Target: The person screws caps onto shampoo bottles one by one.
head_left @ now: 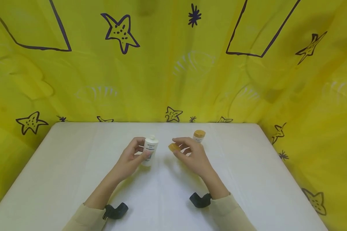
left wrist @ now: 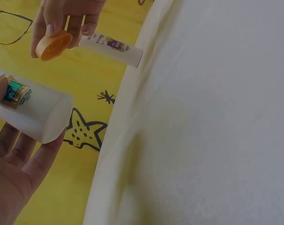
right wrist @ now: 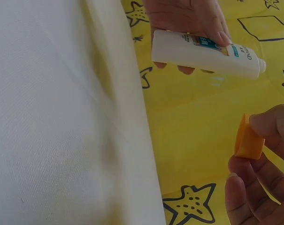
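Observation:
My left hand [head_left: 133,159] grips a white bottle [head_left: 151,146] with a bare threaded neck, thumb across its printed front. The bottle stands nearly upright above the table in the head view; its green label [left wrist: 14,91] shows in the left wrist view. An orange bottle cap [right wrist: 249,138] is pinched between the thumb and fingers of my right hand [head_left: 194,156], its hollow side turned toward the bottle. Cap and bottle are apart. Just behind the right hand stands a second white bottle [head_left: 197,139] with an orange cap [head_left: 199,132] on it, partly hidden by that hand.
A white cloth covers the table [head_left: 104,141]. Behind it and along the right side hangs a yellow curtain [head_left: 150,73] with starfish drawings. Black wrist mounts [head_left: 115,211] are strapped at both sleeves.

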A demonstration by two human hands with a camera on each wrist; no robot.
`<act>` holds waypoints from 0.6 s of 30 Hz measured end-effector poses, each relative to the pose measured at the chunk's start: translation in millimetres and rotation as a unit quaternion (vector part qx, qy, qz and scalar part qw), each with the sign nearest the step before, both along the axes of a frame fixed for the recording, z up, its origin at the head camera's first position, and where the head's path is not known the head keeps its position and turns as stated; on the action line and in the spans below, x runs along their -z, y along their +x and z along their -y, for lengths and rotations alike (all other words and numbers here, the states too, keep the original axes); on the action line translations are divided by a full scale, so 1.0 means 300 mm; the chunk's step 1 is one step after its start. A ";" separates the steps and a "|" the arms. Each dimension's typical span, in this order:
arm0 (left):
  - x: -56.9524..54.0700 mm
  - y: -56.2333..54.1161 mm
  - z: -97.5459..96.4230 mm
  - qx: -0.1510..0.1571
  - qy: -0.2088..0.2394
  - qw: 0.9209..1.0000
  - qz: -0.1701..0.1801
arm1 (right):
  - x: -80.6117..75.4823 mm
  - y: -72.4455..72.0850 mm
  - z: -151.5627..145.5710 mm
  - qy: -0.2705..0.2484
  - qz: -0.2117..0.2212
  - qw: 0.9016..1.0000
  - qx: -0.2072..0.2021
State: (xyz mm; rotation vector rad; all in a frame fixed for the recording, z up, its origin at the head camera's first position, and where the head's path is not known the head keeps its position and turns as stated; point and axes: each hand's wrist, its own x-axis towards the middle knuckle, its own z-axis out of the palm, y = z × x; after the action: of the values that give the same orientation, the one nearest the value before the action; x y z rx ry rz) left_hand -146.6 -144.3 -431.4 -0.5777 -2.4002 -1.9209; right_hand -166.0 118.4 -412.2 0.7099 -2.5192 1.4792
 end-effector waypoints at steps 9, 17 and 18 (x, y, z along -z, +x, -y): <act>-0.007 0.017 -0.022 0.000 -0.028 1.000 -0.012 | -0.033 0.017 0.012 -0.031 -0.008 0.999 -0.022; -0.010 0.031 -0.035 0.014 -0.038 0.999 -0.037 | -0.045 0.035 0.012 -0.049 -0.026 0.998 -0.029; -0.010 0.032 -0.037 0.017 -0.037 0.998 -0.040 | -0.048 0.038 0.013 -0.049 -0.027 0.998 -0.028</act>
State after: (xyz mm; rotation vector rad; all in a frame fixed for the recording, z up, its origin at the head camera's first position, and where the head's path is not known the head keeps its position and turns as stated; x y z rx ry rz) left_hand -136.9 -133.2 -428.5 -0.6889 -2.4370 -1.7905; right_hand -154.7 114.6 -397.8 0.8006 -2.3863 1.5676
